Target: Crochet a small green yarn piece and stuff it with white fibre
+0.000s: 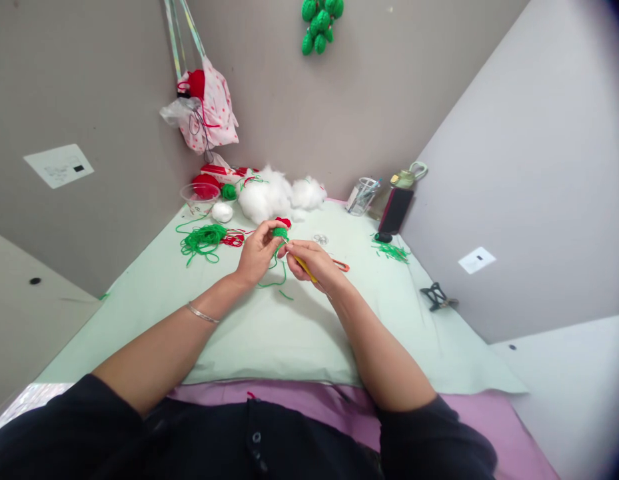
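Between the fingers of my left hand (256, 250) is a small green crochet piece (280, 233). A bit of red yarn work (284, 222) shows just beyond it; whether the two are joined I cannot tell. My right hand (314, 261) is closed around a crochet hook with a yellow handle (306, 269), its metal tip at the green piece. A green yarn strand (274, 284) trails down from the hands onto the pale green cloth. A short cut green strand (286, 295) lies nearby.
Left of my hands lies loose green yarn (203, 241), with a clear tub (200, 199) behind it. White stuffing (266, 193) is heaped at the back. An orange-handled tool (340, 265), green yarn scraps (392, 251), a phone (396, 211) and a clear cup (362, 196) are rightward.
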Available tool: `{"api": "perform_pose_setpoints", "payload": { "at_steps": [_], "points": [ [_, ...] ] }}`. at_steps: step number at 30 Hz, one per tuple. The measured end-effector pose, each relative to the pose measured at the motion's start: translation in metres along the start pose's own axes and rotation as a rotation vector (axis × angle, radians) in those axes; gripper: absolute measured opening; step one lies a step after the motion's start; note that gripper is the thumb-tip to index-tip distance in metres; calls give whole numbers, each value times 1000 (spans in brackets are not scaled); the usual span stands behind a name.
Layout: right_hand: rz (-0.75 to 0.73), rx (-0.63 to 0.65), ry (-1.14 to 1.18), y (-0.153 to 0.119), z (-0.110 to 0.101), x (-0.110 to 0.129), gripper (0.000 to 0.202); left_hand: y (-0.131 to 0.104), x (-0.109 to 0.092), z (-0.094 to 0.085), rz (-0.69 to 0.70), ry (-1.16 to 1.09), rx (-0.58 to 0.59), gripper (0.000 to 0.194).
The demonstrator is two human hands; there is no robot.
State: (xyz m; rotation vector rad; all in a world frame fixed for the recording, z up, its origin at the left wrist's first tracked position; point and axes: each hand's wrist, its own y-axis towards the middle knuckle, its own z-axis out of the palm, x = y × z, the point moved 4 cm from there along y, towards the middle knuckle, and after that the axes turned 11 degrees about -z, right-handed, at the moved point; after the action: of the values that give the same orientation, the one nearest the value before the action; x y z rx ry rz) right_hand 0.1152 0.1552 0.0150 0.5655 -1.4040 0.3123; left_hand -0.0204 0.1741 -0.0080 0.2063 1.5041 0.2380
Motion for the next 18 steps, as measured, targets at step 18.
{"api": "perform_pose_setpoints", "payload": {
  "at_steps": [18],
  "points": [
    [61, -14, 41, 3, -7, -4, 28, -3, 4, 4, -11, 77, 25, 28]
  ]
}}
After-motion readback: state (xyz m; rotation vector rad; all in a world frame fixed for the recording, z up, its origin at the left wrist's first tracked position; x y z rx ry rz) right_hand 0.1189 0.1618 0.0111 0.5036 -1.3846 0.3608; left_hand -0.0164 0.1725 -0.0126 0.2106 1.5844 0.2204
